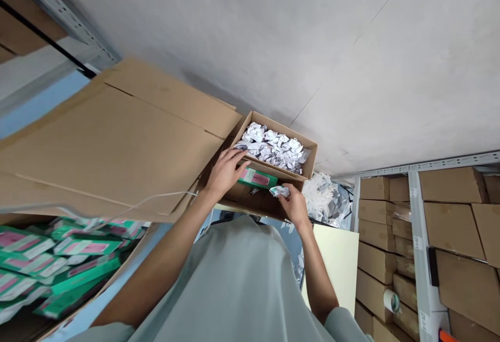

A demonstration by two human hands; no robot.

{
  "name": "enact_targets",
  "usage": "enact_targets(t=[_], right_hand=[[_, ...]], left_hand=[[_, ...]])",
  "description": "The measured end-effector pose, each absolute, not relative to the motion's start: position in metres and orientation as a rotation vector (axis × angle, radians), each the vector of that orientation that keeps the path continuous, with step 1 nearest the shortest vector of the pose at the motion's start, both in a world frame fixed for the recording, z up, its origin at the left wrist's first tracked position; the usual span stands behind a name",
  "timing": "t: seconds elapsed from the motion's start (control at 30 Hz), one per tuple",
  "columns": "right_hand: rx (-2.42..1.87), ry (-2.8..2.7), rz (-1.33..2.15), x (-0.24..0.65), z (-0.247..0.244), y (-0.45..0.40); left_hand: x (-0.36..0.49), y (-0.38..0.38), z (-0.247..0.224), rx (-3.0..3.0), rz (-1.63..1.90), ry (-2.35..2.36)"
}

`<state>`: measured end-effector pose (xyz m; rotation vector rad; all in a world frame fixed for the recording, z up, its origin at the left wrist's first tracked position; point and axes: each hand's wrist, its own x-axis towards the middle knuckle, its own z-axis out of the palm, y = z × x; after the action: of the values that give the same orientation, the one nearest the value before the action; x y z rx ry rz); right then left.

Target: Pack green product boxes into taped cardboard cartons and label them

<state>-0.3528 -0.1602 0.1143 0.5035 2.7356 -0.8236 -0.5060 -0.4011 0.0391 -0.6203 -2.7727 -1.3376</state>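
An open cardboard box (309,167) near the middle is filled with crumpled white paper. In front of it stands a second open box (250,202), with a green and pink package (258,178) along its far side. My left hand (228,170) rests at the left end of the shared edge between the boxes, fingers spread and holding nothing. Over the right end of the nearer box, my right hand (292,204) pinches a crumpled paper piece (279,191).
Large cardboard sheets (117,138) lie at the left, above a box of green and pink packages (74,253). Shredded paper (322,196) is heaped right of the boxes. Shelves with cartons (453,227) and a tape roll (391,301) stand at the right.
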Motion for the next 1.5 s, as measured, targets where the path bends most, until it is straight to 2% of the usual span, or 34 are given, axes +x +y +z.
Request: enact_targets(t=[0.13,0.33,0.47,0.63,0.9,1.1,1.33,1.5], right_hand=[[0.458,2.719,-0.798,-0.357,0.109,-0.159],[0.462,2.876,-0.827,-0.384,0.131,-0.127],[0.490,2.929,-0.565,-0.439,0.137,-0.100],[0.407,2.679,-0.189,-0.508,0.116,-0.103],[0.361,2.571,0.017,-0.537,0.081,-0.129],[0.359,2.629,0.039,-0.531,0.086,-0.123],[0.457,2.827,-0.135,-0.493,0.135,-0.094],[0.411,2.937,-0.995,-0.419,0.162,-0.114]], left_hand=[[-0.506,-0.401,0.039,-0.630,-1.337,-2.754],[-0.508,-0.399,0.036,-0.609,-1.342,-2.766],[-0.509,-0.398,0.033,-0.608,-1.323,-2.742],[-0.509,-0.398,0.032,-0.579,-1.319,-2.735],[-0.508,-0.401,0.035,-0.538,-1.300,-2.761],[-0.506,-0.400,0.033,-0.527,-1.331,-2.748],[-0.506,-0.401,0.031,-0.544,-1.348,-2.737],[-0.505,-0.402,0.034,-0.558,-1.349,-2.746]])
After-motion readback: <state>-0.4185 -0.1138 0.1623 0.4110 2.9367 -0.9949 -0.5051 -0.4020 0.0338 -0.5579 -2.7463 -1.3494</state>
